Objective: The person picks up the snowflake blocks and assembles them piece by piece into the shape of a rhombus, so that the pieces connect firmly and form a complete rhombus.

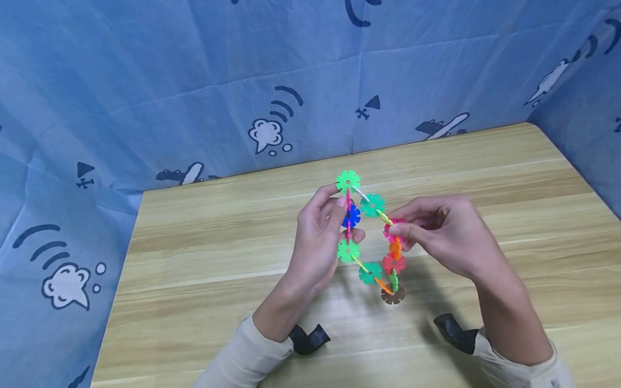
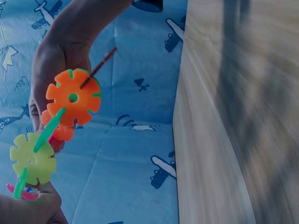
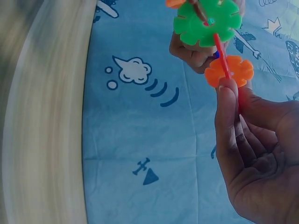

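Both hands hold up a closed loop of notched plastic snowflake discs above the table. My left hand (image 1: 315, 237) pinches the loop's left side by the blue disc (image 1: 354, 215), between two green discs. On the right side, my right hand (image 1: 448, 231) pinches a pink disc (image 1: 390, 231) between thumb and fingertips. A brown disc (image 1: 395, 297) hangs at the bottom. In the left wrist view, an orange disc (image 2: 86, 102) and a yellow-green disc (image 2: 23, 149) face the camera. The right wrist view shows a green disc (image 3: 194, 28) above the pinching fingertips (image 3: 226, 95).
A light wooden table (image 1: 204, 253) lies under the hands. Blue printed cloth (image 1: 184, 97) hangs behind it and at both sides. Black straps (image 1: 309, 340) stick out at the cuffs of both sleeves.
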